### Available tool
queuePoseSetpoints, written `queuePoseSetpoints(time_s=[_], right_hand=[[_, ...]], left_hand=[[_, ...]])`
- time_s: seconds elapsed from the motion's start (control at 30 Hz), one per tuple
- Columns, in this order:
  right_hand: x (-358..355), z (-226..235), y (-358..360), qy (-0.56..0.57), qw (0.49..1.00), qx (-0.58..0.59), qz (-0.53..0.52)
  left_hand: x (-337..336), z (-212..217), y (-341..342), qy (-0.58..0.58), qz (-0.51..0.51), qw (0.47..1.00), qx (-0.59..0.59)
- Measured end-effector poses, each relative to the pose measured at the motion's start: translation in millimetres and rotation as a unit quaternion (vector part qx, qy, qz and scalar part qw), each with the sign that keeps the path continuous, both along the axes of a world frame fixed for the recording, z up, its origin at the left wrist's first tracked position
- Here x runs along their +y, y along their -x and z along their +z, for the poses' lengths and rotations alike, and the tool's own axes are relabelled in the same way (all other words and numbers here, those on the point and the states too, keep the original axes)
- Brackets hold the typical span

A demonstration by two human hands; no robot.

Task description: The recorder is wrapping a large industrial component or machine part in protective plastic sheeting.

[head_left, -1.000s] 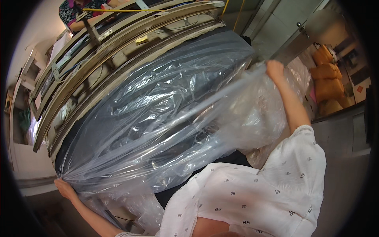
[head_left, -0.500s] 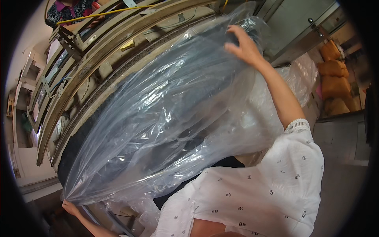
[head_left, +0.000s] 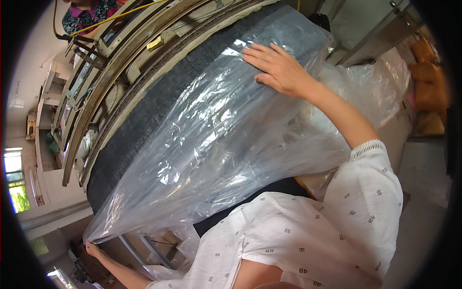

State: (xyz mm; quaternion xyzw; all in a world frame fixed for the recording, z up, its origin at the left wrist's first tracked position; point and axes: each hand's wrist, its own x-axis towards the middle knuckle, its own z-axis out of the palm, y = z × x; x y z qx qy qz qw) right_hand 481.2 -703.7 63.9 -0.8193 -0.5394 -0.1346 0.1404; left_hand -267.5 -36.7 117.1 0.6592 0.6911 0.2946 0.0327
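Note:
A clear plastic sheet [head_left: 207, 130] is spread in wrinkled folds over a dark grey cloth layer [head_left: 130, 130] on a long work table. My left hand [head_left: 92, 248] is closed on a gathered corner of the sheet, out past the table's left end. Toward the far right, my right hand [head_left: 279, 70] lies flat on the plastic with its fingers stretched out. Between the sheet's far edge and the table's far side, a strip of the dark cloth shows uncovered. The near side of the sheet drapes down in front of my body.
Wooden and metal rails [head_left: 103, 72] run along the table's far side, with a small yellow block [head_left: 155, 44] on them. Beyond stands another person [head_left: 89, 17]. More crumpled plastic [head_left: 375, 86] hangs at the right, near a grey metal cabinet [head_left: 370, 33] and orange-brown bundles [head_left: 428, 86].
My right hand has come down from above the sheet and now rests flat on it. The far edge of the plastic has shifted nearer, showing more dark cloth. My left hand keeps its grip.

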Motion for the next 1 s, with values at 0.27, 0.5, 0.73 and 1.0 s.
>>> queuePoseSetpoints(time_s=[0.27,0.5,0.73,1.0], right_hand=[[-3.4,-6.2,-7.8,-0.168,0.984,0.049,0.018],[3.3,-3.4,-52.4,-0.107,0.951,0.287,0.038],[20.0,84.6,-127.8,-0.264,0.891,0.366,0.044],[48.2,-10.1,-250.6,-0.292,0.925,0.135,-0.2]], left_hand=[[-87.8,-2.8,62.8,-0.069,-0.002,0.974,-0.218],[-174.1,-51.1,102.7,-0.003,0.007,0.949,-0.314],[-99.3,-40.2,-2.6,-0.034,-0.08,0.819,-0.567],[-41.4,-64.1,-263.7,-0.09,-0.054,0.986,-0.126]])
